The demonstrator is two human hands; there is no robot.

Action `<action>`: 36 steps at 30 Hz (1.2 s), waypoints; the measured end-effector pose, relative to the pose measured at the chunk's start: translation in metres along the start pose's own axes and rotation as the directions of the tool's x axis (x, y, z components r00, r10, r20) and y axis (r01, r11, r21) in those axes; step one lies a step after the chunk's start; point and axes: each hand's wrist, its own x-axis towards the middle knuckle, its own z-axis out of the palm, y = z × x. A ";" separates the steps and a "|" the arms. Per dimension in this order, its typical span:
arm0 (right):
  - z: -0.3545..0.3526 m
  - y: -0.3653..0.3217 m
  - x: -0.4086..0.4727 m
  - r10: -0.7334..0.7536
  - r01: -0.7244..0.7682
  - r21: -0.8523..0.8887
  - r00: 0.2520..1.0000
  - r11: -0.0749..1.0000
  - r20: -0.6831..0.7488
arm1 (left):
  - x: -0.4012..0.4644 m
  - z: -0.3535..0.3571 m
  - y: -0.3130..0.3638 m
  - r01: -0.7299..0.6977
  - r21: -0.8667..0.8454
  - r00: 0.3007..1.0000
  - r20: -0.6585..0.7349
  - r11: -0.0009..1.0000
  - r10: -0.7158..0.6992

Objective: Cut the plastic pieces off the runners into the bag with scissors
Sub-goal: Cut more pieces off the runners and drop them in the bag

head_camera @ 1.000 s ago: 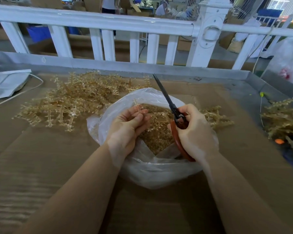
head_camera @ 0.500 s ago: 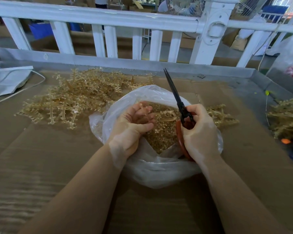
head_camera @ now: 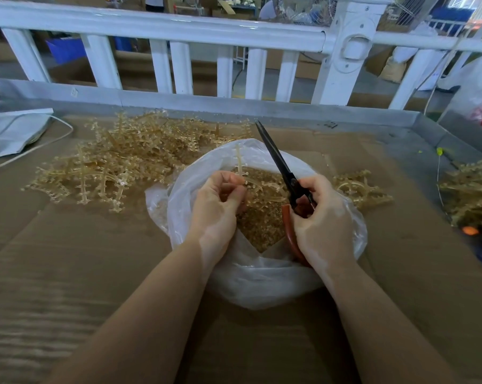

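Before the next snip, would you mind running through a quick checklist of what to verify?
1. Runner held in left hand: ok.
2. Scissors gripped in right hand: ok.
3. Runner over the open bag: ok.
4. Blades closed, pointing away, not yet at the runner: not ok.
5. Left fingers clear of the blades: ok.
6. More runners in the pile: ok.

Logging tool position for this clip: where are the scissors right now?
In the head view the scissors are right of centre, gripped by the right hand over the open plastic bag, blades shut and pointing up toward the white railing.
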 end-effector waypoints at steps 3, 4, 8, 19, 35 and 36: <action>0.000 0.001 0.000 -0.001 0.001 0.003 1.000 1.000 -0.006 | 0.000 0.001 0.001 -0.006 -0.051 1.000 -0.007 0.999 0.006; 0.001 0.001 0.000 -0.003 0.003 0.004 1.000 1.000 -0.008 | -0.001 0.001 0.000 -0.006 -0.088 1.000 -0.006 0.996 0.006; 0.001 0.001 -0.001 -0.008 0.008 0.007 1.000 1.000 -0.017 | -0.001 -0.001 0.000 0.007 -0.184 0.999 0.050 0.983 0.002; 0.001 -0.001 -0.001 -0.050 0.048 -0.048 0.998 0.998 -0.040 | -0.001 -0.004 0.003 0.093 -0.449 0.992 0.122 0.889 -0.042; -0.013 -0.011 0.003 -0.086 0.093 -0.037 0.984 0.995 0.158 | 0.006 -0.002 0.007 0.177 -0.499 0.984 0.061 0.848 -0.169; -0.015 -0.011 0.003 -0.089 0.097 -0.034 0.979 0.995 0.184 | 0.006 -0.002 0.007 0.183 -0.510 0.982 0.060 0.840 -0.178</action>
